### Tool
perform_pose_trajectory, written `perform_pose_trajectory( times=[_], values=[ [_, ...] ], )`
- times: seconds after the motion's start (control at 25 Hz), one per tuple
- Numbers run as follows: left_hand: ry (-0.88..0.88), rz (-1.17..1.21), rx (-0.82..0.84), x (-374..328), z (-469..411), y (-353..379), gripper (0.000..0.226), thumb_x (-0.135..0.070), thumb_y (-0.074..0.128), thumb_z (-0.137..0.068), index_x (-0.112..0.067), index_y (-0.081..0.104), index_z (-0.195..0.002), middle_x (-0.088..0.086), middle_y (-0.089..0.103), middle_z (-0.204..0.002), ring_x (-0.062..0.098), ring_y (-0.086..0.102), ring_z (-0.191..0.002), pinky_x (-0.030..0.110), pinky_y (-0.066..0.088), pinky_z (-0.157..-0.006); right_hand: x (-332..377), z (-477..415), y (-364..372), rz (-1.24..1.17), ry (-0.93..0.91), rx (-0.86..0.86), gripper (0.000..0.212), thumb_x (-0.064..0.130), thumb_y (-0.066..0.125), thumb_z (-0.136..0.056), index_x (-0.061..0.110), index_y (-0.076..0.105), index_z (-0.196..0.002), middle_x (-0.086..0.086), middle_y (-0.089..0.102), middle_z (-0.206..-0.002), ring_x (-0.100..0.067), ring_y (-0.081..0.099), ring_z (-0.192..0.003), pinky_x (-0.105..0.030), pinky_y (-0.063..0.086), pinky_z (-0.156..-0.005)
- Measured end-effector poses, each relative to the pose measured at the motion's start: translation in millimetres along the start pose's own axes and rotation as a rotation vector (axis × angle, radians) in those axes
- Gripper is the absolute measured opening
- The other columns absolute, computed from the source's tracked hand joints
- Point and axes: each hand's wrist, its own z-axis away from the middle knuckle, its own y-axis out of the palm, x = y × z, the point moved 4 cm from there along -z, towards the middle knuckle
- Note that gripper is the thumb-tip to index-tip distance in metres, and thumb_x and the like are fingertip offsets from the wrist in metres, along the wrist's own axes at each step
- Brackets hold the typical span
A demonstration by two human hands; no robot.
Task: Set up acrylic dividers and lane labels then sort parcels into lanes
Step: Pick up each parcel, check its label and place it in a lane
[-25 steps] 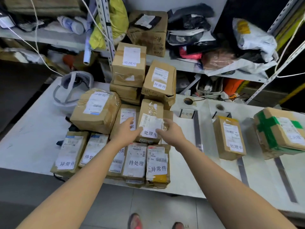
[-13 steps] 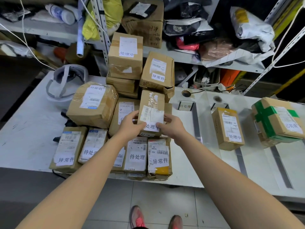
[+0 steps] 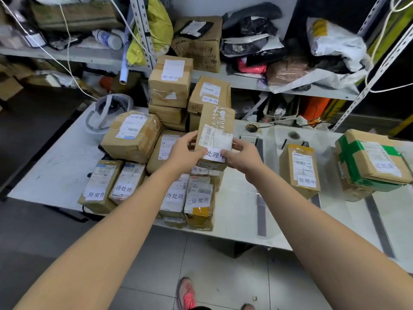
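- Head view: the left grip is curling its fingers round the left edge of a tall brown cardboard parcel, with the thumb lying on the front face.
- The right grip is clasping the same parcel's lower right edge, thumb on the white slip reading 处理中.
- The parcel is being held between both grips above the pile at the left half of the white worktop, long side pointing away from the person.
- Below it, four flat parcels are lying in a front row at the worktop's near edge, the leftmost bearing 异常件.
- A larger taped box is sitting behind that row, and more boxes are standing stacked at the back, the top one marked 处理中.
- To the right, a clear divider with a dark base strip is standing beside the pile.
- Beyond it, a parcel marked 处理中 is lying alone in its lane.
- Further right, a box crossed with green tape is resting in the next lane.
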Motion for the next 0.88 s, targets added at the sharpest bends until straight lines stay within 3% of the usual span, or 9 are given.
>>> perform_pose_trajectory(
  times=[0.12,0.4,0.6,0.68,0.88],
  values=[
    [0.020,0.021,-0.005,-24,13,38,0.061,-0.019,0.074,-0.091,-0.033,0.052,-0.146,-0.014,0.064,-0.130,0.009,0.061,-0.118,0.031,0.058,-0.089,0,13,-46,0.002,-0.011,0.004,0.050,0.012,0.077,-0.086,0.023,0.065,-0.133,0.003,0.071,-0.124,-0.020,0.073,-0.101,-0.044,0.064,-0.082],
    [0.051,0.055,-0.033,-81,40,151,0.057,-0.018,0.073,-0.090,-0.030,0.055,-0.143,-0.010,0.066,-0.130,0.013,0.064,-0.114,0.034,0.060,-0.088,-15,34,-167,-0.039,-0.046,-0.011,0.045,0.001,0.068,-0.089,0.018,0.066,-0.130,0.005,0.072,-0.111,-0.018,0.072,-0.102,-0.041,0.062,-0.089],
    [0.036,0.047,0.054,-98,31,218,0.059,-0.017,0.069,-0.094,-0.032,0.050,-0.148,-0.014,0.061,-0.132,0.006,0.060,-0.110,0.014,0.050,-0.072,-38,26,-231,-0.015,0.008,-0.082,0.048,0.006,0.070,-0.088,0.024,0.067,-0.132,0.002,0.073,-0.118,-0.017,0.072,-0.100,-0.040,0.063,-0.086],
    [0.040,0.050,0.104,-98,18,240,0.059,-0.017,0.070,-0.093,-0.032,0.051,-0.147,-0.013,0.062,-0.134,0.008,0.060,-0.114,0.019,0.054,-0.080,-46,20,-249,-0.006,0.018,-0.122,0.048,0.007,0.070,-0.089,0.025,0.065,-0.133,0.004,0.072,-0.117,-0.014,0.072,-0.096,-0.034,0.063,-0.079],
    [0.007,0.061,0.205,-81,-15,287,0.064,-0.016,0.070,-0.090,-0.028,0.048,-0.149,-0.006,0.063,-0.138,0.014,0.061,-0.121,0.037,0.058,-0.097,-75,-1,-272,0.034,0.109,-0.210,0.049,0.006,0.071,-0.091,0.014,0.061,-0.139,-0.002,0.072,-0.126,-0.016,0.072,-0.100,-0.030,0.061,-0.079]
  ],
)
